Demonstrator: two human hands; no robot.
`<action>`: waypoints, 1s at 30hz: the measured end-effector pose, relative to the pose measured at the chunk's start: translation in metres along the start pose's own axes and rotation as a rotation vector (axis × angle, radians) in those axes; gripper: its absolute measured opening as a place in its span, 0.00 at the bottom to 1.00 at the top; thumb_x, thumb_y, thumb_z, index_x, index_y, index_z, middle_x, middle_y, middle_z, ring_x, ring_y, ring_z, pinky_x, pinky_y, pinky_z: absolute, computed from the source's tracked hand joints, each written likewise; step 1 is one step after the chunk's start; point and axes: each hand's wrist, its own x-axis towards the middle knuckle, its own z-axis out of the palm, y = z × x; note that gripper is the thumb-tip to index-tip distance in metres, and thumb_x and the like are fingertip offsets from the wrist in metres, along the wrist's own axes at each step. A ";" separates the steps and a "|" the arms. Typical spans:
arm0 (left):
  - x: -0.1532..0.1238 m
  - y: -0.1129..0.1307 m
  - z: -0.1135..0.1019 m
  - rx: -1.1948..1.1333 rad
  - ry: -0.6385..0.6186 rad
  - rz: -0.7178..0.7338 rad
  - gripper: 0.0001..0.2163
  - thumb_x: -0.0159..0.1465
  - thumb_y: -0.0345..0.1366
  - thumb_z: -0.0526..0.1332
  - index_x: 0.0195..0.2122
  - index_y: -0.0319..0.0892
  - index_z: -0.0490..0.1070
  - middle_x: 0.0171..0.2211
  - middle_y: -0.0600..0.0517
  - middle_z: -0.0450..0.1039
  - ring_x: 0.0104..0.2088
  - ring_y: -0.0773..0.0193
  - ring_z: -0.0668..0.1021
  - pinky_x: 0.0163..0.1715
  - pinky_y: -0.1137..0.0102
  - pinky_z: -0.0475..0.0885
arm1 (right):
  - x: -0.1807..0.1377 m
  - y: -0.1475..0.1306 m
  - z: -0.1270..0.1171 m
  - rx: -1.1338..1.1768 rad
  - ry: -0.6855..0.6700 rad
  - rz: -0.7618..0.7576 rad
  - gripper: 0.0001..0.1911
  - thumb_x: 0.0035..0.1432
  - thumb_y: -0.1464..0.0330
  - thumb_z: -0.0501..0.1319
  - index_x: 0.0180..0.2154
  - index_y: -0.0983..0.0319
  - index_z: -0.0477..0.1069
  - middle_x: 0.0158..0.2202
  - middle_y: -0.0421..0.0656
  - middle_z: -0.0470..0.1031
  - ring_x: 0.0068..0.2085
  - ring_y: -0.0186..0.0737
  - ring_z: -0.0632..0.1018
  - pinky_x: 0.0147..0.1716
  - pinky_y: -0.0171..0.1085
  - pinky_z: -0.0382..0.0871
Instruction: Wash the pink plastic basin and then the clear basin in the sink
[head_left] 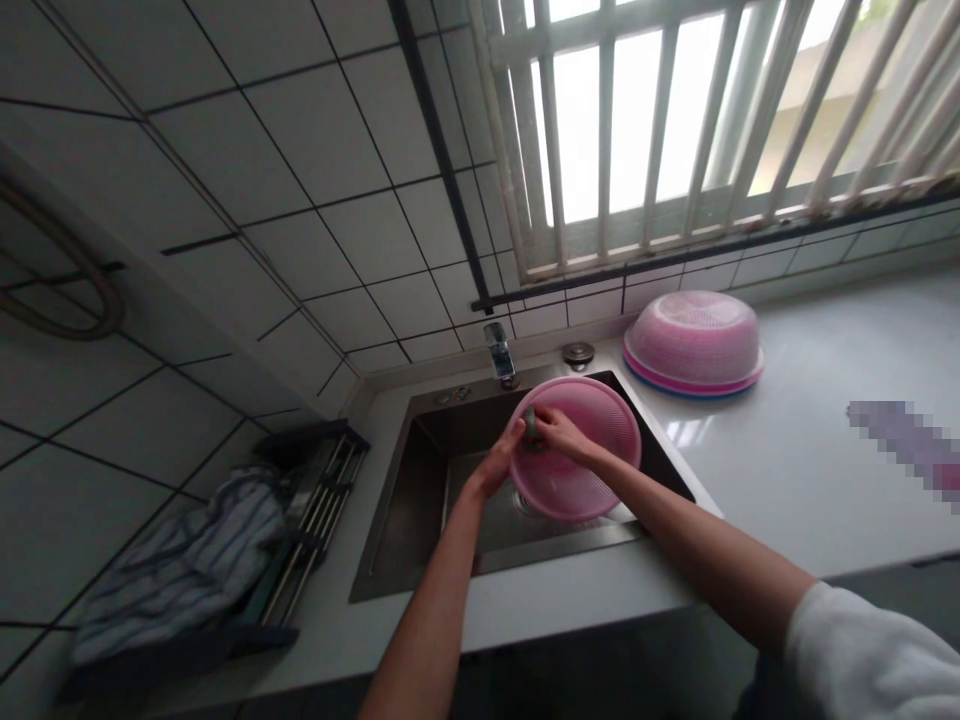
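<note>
A round pink plastic colander (592, 470) is held tilted over the sink (427, 480), its inside facing me. My left hand (496, 462) grips the colander's left rim, thumb near the edge and the other fingers mostly hidden behind it. Pinched in my right hand (559, 432) is a small grey-green pad (531, 424), which looks like a scouring pad. It is pressed to the colander's inner wall near the left rim, close to my left thumb.
A chrome faucet (499, 352) stands behind the sink, with a metal drain strainer (578, 353) beside it. Upturned pink basins (694, 340) are stacked on the right counter. On the left, a rack (315, 525) holds a striped cloth (202, 550). Window bars (652, 130) rise behind.
</note>
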 end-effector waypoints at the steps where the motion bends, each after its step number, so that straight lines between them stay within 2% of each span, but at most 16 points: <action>1: -0.001 0.000 -0.002 0.023 0.009 0.007 0.37 0.65 0.63 0.68 0.66 0.42 0.75 0.63 0.42 0.78 0.70 0.41 0.72 0.73 0.49 0.62 | -0.003 0.002 0.003 -0.035 -0.114 0.022 0.13 0.60 0.59 0.63 0.39 0.62 0.75 0.36 0.43 0.77 0.33 0.38 0.73 0.32 0.34 0.66; 3: -0.003 0.000 -0.006 0.066 0.030 0.012 0.38 0.65 0.65 0.67 0.67 0.42 0.75 0.64 0.42 0.78 0.71 0.41 0.71 0.74 0.48 0.61 | -0.009 0.006 0.012 -0.102 -0.315 0.066 0.11 0.59 0.61 0.64 0.36 0.63 0.74 0.33 0.43 0.76 0.31 0.37 0.71 0.30 0.34 0.64; 5: -0.004 0.000 -0.010 0.099 0.046 0.015 0.38 0.65 0.65 0.66 0.68 0.42 0.74 0.65 0.42 0.77 0.71 0.41 0.71 0.74 0.47 0.60 | -0.011 0.009 0.018 -0.129 -0.390 0.082 0.10 0.58 0.62 0.63 0.34 0.63 0.74 0.31 0.42 0.75 0.29 0.36 0.70 0.29 0.34 0.63; 7: -0.003 -0.002 -0.010 0.120 0.050 0.020 0.39 0.65 0.65 0.66 0.67 0.42 0.74 0.65 0.41 0.77 0.71 0.40 0.71 0.74 0.47 0.59 | -0.009 0.009 0.016 -0.101 -0.279 0.058 0.12 0.59 0.60 0.63 0.35 0.62 0.73 0.32 0.42 0.75 0.30 0.37 0.70 0.31 0.35 0.65; 10: 0.000 -0.003 -0.006 0.113 0.019 0.012 0.41 0.65 0.66 0.66 0.68 0.40 0.73 0.66 0.39 0.76 0.70 0.39 0.71 0.74 0.45 0.60 | -0.002 0.005 0.004 -0.029 0.099 0.023 0.16 0.61 0.55 0.60 0.39 0.62 0.73 0.34 0.42 0.75 0.33 0.39 0.72 0.33 0.36 0.67; 11: 0.000 -0.003 -0.004 0.112 0.004 0.012 0.41 0.65 0.66 0.66 0.69 0.40 0.72 0.66 0.39 0.75 0.70 0.39 0.72 0.74 0.44 0.60 | 0.000 0.004 0.000 -0.014 0.186 0.023 0.17 0.62 0.54 0.60 0.40 0.62 0.73 0.34 0.42 0.75 0.33 0.39 0.72 0.33 0.36 0.67; 12: 0.000 -0.002 -0.003 0.121 -0.006 0.017 0.42 0.65 0.66 0.65 0.70 0.40 0.71 0.67 0.39 0.74 0.70 0.39 0.72 0.74 0.44 0.60 | 0.000 0.002 -0.003 -0.005 0.216 0.026 0.17 0.62 0.54 0.60 0.41 0.61 0.73 0.34 0.42 0.75 0.33 0.39 0.72 0.33 0.36 0.67; 14: -0.002 0.000 -0.002 0.175 0.003 0.047 0.41 0.65 0.66 0.65 0.70 0.41 0.71 0.69 0.40 0.73 0.72 0.39 0.69 0.75 0.46 0.57 | -0.003 0.001 -0.001 -0.010 0.101 0.041 0.17 0.62 0.54 0.61 0.41 0.61 0.73 0.35 0.43 0.75 0.33 0.39 0.73 0.33 0.36 0.67; 17: -0.005 0.003 -0.006 0.270 0.045 0.081 0.40 0.65 0.68 0.64 0.68 0.43 0.74 0.69 0.42 0.72 0.74 0.40 0.66 0.77 0.49 0.52 | -0.012 0.002 0.012 -0.071 -0.234 0.092 0.14 0.59 0.58 0.64 0.38 0.63 0.75 0.33 0.43 0.76 0.31 0.37 0.71 0.30 0.35 0.65; 19: -0.006 0.003 -0.009 0.296 0.061 0.085 0.40 0.66 0.68 0.63 0.68 0.43 0.74 0.69 0.42 0.72 0.74 0.41 0.66 0.77 0.50 0.52 | -0.014 0.004 0.019 -0.091 -0.316 0.105 0.12 0.57 0.60 0.65 0.36 0.63 0.75 0.32 0.43 0.75 0.30 0.36 0.70 0.29 0.34 0.64; 21: -0.004 0.002 -0.010 0.293 0.065 0.090 0.41 0.66 0.68 0.63 0.69 0.42 0.72 0.70 0.42 0.71 0.74 0.41 0.66 0.77 0.50 0.54 | -0.010 0.004 0.017 -0.058 -0.203 0.079 0.14 0.57 0.58 0.64 0.37 0.63 0.74 0.32 0.42 0.75 0.30 0.36 0.70 0.30 0.34 0.64; 24: 0.001 0.000 -0.006 0.245 0.040 0.098 0.41 0.66 0.66 0.64 0.72 0.44 0.69 0.72 0.43 0.68 0.74 0.42 0.66 0.76 0.50 0.55 | 0.000 0.000 0.002 0.016 0.158 0.029 0.18 0.59 0.53 0.62 0.39 0.62 0.73 0.33 0.42 0.75 0.33 0.38 0.71 0.32 0.35 0.66; 26: 0.003 -0.002 -0.004 0.210 0.019 0.099 0.40 0.67 0.65 0.64 0.73 0.46 0.68 0.72 0.44 0.68 0.74 0.43 0.66 0.76 0.50 0.55 | 0.003 -0.004 -0.006 0.040 0.264 0.013 0.20 0.58 0.52 0.61 0.40 0.61 0.73 0.35 0.42 0.75 0.34 0.39 0.72 0.33 0.35 0.67; 28: 0.002 -0.002 -0.003 0.200 0.025 0.096 0.39 0.67 0.65 0.64 0.71 0.45 0.70 0.71 0.44 0.69 0.74 0.43 0.66 0.76 0.49 0.55 | -0.001 -0.006 -0.005 0.037 0.154 0.017 0.19 0.58 0.53 0.63 0.41 0.62 0.74 0.36 0.43 0.77 0.35 0.40 0.73 0.34 0.35 0.68; 30: -0.002 -0.001 -0.006 0.203 0.049 0.070 0.39 0.65 0.66 0.65 0.68 0.43 0.74 0.68 0.42 0.73 0.73 0.41 0.68 0.76 0.48 0.56 | -0.008 -0.006 0.004 -0.001 -0.080 0.054 0.17 0.58 0.56 0.64 0.39 0.62 0.75 0.35 0.43 0.77 0.34 0.39 0.73 0.33 0.35 0.67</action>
